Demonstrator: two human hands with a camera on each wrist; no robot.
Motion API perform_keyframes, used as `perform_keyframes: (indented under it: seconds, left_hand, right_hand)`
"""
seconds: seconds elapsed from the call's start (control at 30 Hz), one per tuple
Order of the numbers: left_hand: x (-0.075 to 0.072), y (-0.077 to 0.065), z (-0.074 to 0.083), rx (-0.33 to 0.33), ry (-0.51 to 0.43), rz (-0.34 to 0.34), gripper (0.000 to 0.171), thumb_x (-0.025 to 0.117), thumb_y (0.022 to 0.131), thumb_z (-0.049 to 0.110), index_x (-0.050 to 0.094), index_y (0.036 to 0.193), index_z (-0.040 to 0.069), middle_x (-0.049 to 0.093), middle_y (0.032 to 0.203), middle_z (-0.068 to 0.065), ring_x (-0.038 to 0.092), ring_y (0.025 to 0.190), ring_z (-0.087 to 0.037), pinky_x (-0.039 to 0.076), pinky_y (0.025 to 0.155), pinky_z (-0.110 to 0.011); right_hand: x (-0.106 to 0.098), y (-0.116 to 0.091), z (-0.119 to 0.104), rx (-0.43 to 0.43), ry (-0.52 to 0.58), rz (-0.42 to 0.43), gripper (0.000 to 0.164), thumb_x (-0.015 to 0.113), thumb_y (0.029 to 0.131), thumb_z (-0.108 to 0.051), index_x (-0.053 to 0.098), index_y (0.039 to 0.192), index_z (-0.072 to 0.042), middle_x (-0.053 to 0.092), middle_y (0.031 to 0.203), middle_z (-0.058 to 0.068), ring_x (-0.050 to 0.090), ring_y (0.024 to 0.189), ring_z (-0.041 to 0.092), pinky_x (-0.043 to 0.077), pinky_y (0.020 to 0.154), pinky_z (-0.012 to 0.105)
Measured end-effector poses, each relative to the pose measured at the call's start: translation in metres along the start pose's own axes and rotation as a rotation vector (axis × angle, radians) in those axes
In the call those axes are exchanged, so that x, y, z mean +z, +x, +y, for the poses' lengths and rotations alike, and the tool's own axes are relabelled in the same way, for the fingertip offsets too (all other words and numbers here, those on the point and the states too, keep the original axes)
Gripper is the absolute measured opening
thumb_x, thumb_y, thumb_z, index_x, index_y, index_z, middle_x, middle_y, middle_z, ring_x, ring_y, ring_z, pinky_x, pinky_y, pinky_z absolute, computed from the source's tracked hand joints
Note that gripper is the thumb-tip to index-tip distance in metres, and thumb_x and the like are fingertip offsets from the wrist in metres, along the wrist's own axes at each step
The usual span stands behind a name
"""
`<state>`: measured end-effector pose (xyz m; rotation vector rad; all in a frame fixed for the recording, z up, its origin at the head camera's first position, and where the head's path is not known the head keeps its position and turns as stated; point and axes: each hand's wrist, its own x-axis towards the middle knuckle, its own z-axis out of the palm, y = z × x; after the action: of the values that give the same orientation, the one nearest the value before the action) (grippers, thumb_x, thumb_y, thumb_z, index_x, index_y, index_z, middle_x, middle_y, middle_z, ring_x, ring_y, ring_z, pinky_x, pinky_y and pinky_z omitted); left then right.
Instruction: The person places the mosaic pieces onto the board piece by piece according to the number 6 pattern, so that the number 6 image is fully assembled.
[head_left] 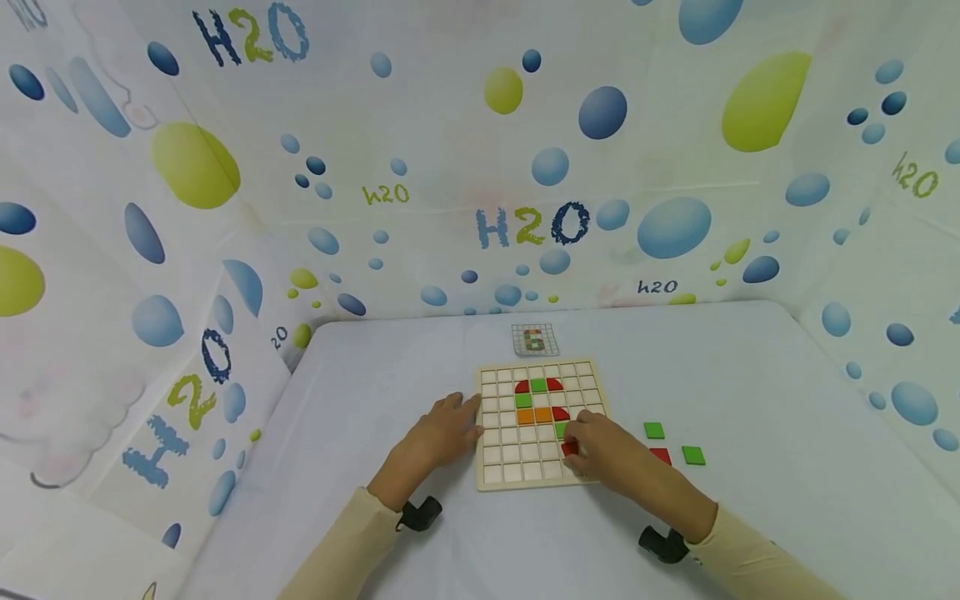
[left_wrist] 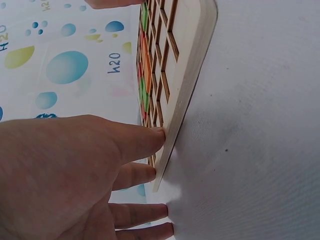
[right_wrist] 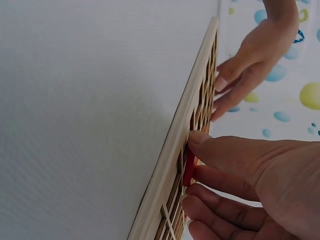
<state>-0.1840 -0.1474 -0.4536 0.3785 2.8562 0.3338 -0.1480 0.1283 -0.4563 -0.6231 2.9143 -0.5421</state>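
Note:
A wooden grid board [head_left: 495,487] lies on the table, with red, green and orange tiles [head_left: 533,415] set in some of its squares. My left hand [head_left: 448,429] rests at the board's left edge; in the left wrist view its thumb [left_wrist: 145,140] touches the rim, the fingers extended. Over the board's lower right part, my right hand [head_left: 607,446] pinches a red tile [right_wrist: 189,167] between thumb and fingers, right at the grid. A green tile [head_left: 560,430] sits just above that red one, partly covered by the right hand.
To the right of the board lie two loose green tiles [head_left: 693,456] and a red tile [head_left: 661,456], the red one partly behind the right forearm. Behind the board is a small pattern card [head_left: 535,340] with a coloured figure on a grid. A printed curtain [head_left: 450,167] surrounds the white table.

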Motion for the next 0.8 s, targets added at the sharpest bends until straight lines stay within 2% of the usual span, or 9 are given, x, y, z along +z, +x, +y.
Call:
perform_keyframes:
  seconds: [0.6,0.8]
  left_hand:
    - [0.0017,0.0017,-0.0023,-0.005,0.003,0.0,0.06,0.06,0.109,0.037,0.045,0.161,0.012,0.041,0.163,-0.023,0.042,0.15,-0.043,0.043,0.113,-0.068]
    - [0.0012,0.0023,-0.0032,-0.01,-0.006,-0.006,0.06,0.058,0.109,0.037,0.044,0.162,0.012,0.04,0.164,-0.022,0.04,0.151,-0.043,0.042,0.114,-0.068]
  right_hand:
    - [0.0048,0.0029,0.0007,-0.015,-0.044,0.043,0.022,0.091,0.085,-0.022,0.077,0.101,-0.013,0.061,0.09,-0.004,0.053,0.082,0.012,0.057,0.079,0.029]
    - [0.005,0.0032,0.0042,-0.023,-0.053,0.056,0.025,0.091,0.085,-0.023,0.079,0.104,-0.014,0.064,0.094,-0.003,0.056,0.085,0.013,0.059,0.084,0.03]
